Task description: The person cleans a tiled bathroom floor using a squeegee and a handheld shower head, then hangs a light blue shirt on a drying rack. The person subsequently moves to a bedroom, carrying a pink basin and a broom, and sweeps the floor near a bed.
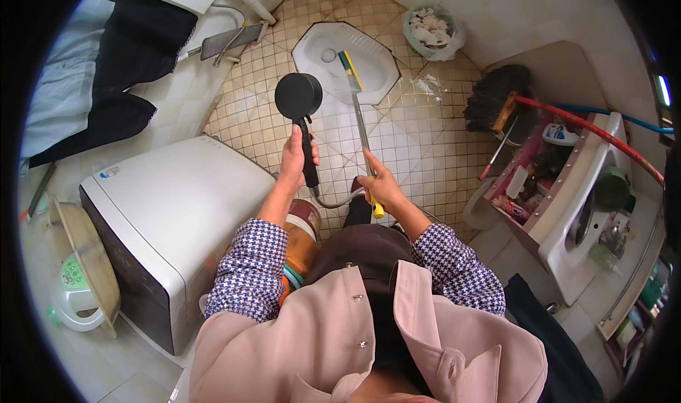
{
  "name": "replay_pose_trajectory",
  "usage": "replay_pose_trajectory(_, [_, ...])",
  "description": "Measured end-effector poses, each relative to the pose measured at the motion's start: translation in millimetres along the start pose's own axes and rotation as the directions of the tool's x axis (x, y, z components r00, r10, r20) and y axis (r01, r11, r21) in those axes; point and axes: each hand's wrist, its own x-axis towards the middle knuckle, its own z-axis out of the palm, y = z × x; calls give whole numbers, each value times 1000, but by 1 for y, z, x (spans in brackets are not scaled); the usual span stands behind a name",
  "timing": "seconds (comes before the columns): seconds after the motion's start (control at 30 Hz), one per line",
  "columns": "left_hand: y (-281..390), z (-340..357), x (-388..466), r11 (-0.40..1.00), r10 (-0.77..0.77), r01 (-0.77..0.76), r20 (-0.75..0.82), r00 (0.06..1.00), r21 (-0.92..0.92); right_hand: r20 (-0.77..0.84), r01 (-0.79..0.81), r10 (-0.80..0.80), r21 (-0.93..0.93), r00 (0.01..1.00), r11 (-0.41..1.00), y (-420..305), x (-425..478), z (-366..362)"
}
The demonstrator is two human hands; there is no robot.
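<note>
My left hand (296, 161) grips the handle of a black shower head (299, 95), which sprays water toward a white squat toilet (319, 41). A grey hose loops from the handle's lower end toward my right side. In my right hand (384, 189) is a long-handled scrub brush (360, 121) with a yellow grip end. Its green and yellow head (351, 72) is over the toilet pan, angled across its near part; whether it touches the pan I cannot tell. The toilet is set in a beige tiled floor (250, 100).
A bin with a plastic bag (433, 33) of crumpled paper stands beyond the toilet. At left is a white washing machine (186, 185). On the right are a broom (497, 97), a red pole (590, 132) and a washbasin (564, 249). Buckets (303, 227) stand beside my left leg.
</note>
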Motion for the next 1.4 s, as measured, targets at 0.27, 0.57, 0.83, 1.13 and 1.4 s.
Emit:
replay_pose_trajectory(0.27, [-15,51,-22,993,-7,20,115,993,-114,19,-36,36,-2,999,999,-25,-56,-30])
replay_pose_trajectory(0.57, [-10,80,-50,961,-108,121,67,992,-247,-28,-35,34,-55,999,998,-12,-127,-80])
replay_pose_trajectory(0.83, [-32,120,-80,937,-71,80,39,997,-339,-129,-83,56,-210,990,974,34,-199,-161])
replay_pose_trajectory(1.13, [-64,195,-134,913,-175,267,297,939,-307,-59,-1,8,115,998,993,-33,-259,-208])
replay_pose_trajectory(1.4, [-56,309,-198,947,-149,306,720,678,-93,215,157,-195,179,957,971,-95,-310,-183])
